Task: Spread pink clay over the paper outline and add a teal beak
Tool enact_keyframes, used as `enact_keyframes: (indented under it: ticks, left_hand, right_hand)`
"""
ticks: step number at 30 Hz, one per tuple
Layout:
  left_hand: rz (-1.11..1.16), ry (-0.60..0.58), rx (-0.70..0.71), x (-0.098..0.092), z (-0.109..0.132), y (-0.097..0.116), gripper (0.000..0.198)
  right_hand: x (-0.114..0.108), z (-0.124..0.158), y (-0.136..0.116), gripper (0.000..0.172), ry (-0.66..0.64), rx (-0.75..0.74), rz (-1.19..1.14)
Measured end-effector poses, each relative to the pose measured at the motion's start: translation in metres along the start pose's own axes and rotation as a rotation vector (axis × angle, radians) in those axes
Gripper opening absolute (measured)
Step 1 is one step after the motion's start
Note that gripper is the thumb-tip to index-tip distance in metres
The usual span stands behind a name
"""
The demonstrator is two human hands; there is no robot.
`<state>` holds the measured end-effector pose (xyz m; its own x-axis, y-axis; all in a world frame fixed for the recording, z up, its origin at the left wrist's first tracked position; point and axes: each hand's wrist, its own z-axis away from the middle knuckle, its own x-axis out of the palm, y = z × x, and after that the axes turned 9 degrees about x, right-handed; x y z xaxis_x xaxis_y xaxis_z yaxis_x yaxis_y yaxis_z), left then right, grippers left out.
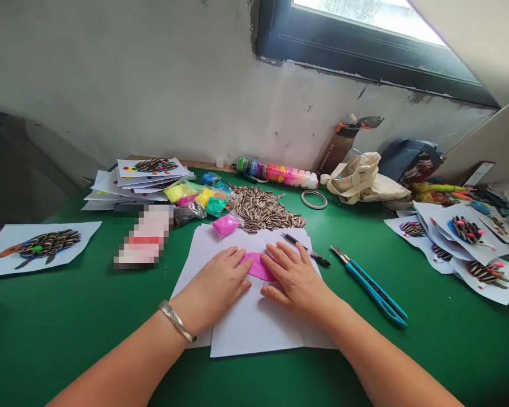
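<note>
While both bare hands are lying over the middle of the worksheet, we are noting a thin, flattened patch of bright pink modelling clay (258, 270) sitting between them, on top of a folded sheet of white paper (257, 333). Left hand (214, 282), silver metal bracelet (177, 320) at the wrist: its fingertips are touching the patch's left side. Right hand (294, 280): its fingers are spreading across the right side. Both sets of fingers are extending loosely, unclenched and grasping nothing.

Progress, as we are judging it: the clay is already lying flat, so the shaping is looking well along. We cannot tell how neat the outline is, since fingers are covering both ends. We are seeing no seeds on the visible part; the heap of striped black-and-white seeds (265, 209) is lying loose beyond the paper. For comparison, a white paper card (89, 229) at far left is bearing seeds in overlapping rows, and the loose pile of white cards (492, 251) at right is showing similar seed-covered figures. By that measure we are reckoning this piece as still at its base layer.

Nearby: a clear packet of pink clay (225, 225) is resting by the paper's top edge; a slim black pen (309, 250) is lying along its right side; a blue-handled utility knife (373, 288) is lying further right on the green tabletop (110, 305).
</note>
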<state>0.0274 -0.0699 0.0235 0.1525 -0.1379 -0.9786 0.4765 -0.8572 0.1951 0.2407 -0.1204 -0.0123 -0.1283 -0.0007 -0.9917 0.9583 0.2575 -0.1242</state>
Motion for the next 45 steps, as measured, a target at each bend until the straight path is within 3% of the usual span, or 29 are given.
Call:
enact_keyframes:
  ticks: [5,8,12,19,22,29,45]
  left_hand:
    - [-0.028,-0.019,-0.042,0.009,0.003,0.005,0.038]
    - [-0.054,-0.026,-0.072,0.009,0.003,0.008,0.037]
    - [-0.068,-0.023,-0.113,0.01,0.004,0.012,0.039]
    - [-0.064,-0.008,-0.188,0.008,0.003,0.025,0.042]
    - [-0.079,0.035,-0.149,0.014,0.002,0.027,0.047]
    - [0.009,-0.054,-0.045,0.021,0.001,0.028,0.058]
    - [0.022,-0.098,-0.138,0.027,-0.004,0.038,0.065]
  right_hand:
    - [-0.013,0.001,0.005,0.06,0.09,0.02,-0.057]
    - [-0.029,0.009,0.01,0.045,0.2,0.069,-0.107]
    - [-0.037,0.026,0.012,0.031,0.097,0.011,-0.182]
    - [-0.018,0.029,-0.001,0.037,0.113,-0.001,-0.114]
    - [-0.012,0.029,-0.001,0.035,0.159,-0.017,-0.107]
    - [-0.001,0.032,-0.001,0.046,0.225,0.023,-0.093]
    - [0.005,0.026,-0.006,0.051,0.168,0.104,-0.028]
